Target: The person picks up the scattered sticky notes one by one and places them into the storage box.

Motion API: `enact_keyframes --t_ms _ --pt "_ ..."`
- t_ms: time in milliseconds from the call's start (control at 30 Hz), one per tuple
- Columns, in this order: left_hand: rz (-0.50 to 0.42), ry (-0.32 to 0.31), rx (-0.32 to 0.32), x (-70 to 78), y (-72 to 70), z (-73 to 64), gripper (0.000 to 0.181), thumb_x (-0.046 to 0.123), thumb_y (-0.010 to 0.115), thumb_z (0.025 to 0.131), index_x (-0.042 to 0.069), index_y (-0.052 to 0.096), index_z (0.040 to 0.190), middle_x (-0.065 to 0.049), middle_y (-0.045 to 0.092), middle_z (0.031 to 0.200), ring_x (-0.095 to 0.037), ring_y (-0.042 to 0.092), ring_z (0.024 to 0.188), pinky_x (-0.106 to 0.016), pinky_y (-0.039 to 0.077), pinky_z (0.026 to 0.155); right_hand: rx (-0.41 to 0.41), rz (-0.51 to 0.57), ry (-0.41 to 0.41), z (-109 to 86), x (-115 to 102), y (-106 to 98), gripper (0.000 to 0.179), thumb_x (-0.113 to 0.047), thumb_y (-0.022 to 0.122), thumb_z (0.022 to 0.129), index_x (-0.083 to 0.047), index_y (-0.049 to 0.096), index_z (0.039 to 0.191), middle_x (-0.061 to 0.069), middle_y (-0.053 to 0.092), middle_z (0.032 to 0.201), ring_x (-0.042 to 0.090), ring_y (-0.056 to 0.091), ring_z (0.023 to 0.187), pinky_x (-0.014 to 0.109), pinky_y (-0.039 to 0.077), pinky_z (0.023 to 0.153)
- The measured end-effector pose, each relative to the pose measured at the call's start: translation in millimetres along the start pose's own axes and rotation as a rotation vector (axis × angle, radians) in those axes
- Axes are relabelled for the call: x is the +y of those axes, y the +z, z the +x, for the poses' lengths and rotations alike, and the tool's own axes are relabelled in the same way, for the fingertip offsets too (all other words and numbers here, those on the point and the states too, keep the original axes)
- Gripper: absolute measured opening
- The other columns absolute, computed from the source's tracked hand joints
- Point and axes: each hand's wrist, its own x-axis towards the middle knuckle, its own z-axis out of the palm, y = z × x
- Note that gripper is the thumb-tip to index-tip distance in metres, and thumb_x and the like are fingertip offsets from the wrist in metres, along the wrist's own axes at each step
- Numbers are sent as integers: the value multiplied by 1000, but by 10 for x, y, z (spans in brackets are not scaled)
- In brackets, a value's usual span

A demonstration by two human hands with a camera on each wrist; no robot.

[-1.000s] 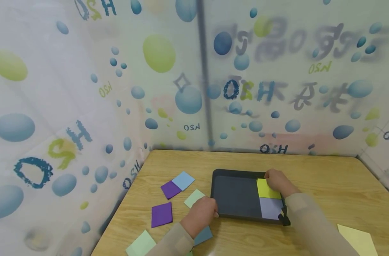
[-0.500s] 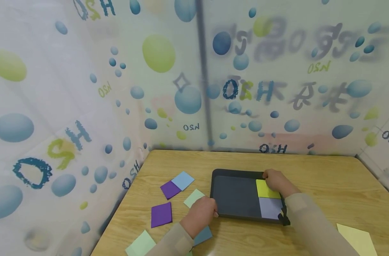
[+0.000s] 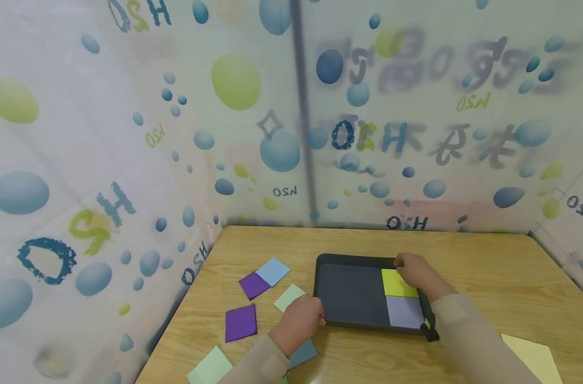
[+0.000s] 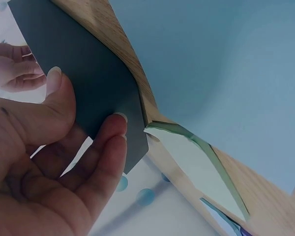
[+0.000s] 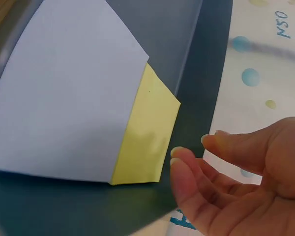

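A black rectangular tray (image 3: 351,293) lies on the wooden table, with a yellow paper square (image 3: 397,284) and a lavender paper square (image 3: 404,311) along its right side. My left hand (image 3: 298,324) grips the tray's near left corner; in the left wrist view, thumb and fingers (image 4: 101,167) lie on either side of its dark wall (image 4: 96,73). At the far right corner, my right hand (image 3: 418,274) holds the rim beside the yellow square. Its thumb and fingertips come together there in the right wrist view, close to the tray wall (image 5: 199,88).
Left of the tray lie purple squares (image 3: 240,322), a light blue square (image 3: 273,272), pale green squares (image 3: 210,365) and a grey-blue square (image 3: 303,353). A pale yellow sheet (image 3: 533,354) lies at the near right. Printed curtains (image 3: 253,160) stand behind the table.
My right wrist and sleeve have shifted slightly to the right, while both hands stay at the tray's corners. The whole head view has drifted a little. The paper squares lie as before.
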Motion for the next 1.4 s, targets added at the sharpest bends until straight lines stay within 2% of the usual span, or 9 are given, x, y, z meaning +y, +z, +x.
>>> enact_keyframes --t_ms 333,700,900,1133,1400 --pt "-11 -10 2 17 -31 -17 8 21 80 86 13 82 85 3 78 85 -10 72 78 -21 57 65 58 25 -82 -258 40 -61 26 -5 55 100 13 59 119 32 63 117 46 61 108 55 54 87" --pt "-20 4 -4 2 -18 -14 6 19 80 87 14 81 83 4 76 82 -9 70 75 -20 55 64 150 -1 -91 -563 128 -67 23 -7 59 99 9 64 115 22 65 106 34 61 96 51 56 80" --pt "-26 19 5 -1 -29 -12 7 20 80 86 13 82 84 3 77 83 -9 70 76 -20 56 64 143 2 -69 -686 179 -90 22 -8 61 99 7 65 114 20 66 105 30 60 94 47 55 75" --pt "-14 22 6 5 -41 -14 7 19 79 87 13 82 85 3 77 83 -9 71 76 -20 56 65 127 8 -39 -745 206 -104 26 -13 62 100 6 64 118 20 65 108 31 59 96 49 55 79" --pt "-12 8 -2 22 -46 -17 7 19 78 88 13 82 86 2 78 84 -11 72 78 -22 57 66 136 -6 -56 -836 302 -110 25 -12 63 99 6 65 115 17 66 104 31 60 95 51 53 79"
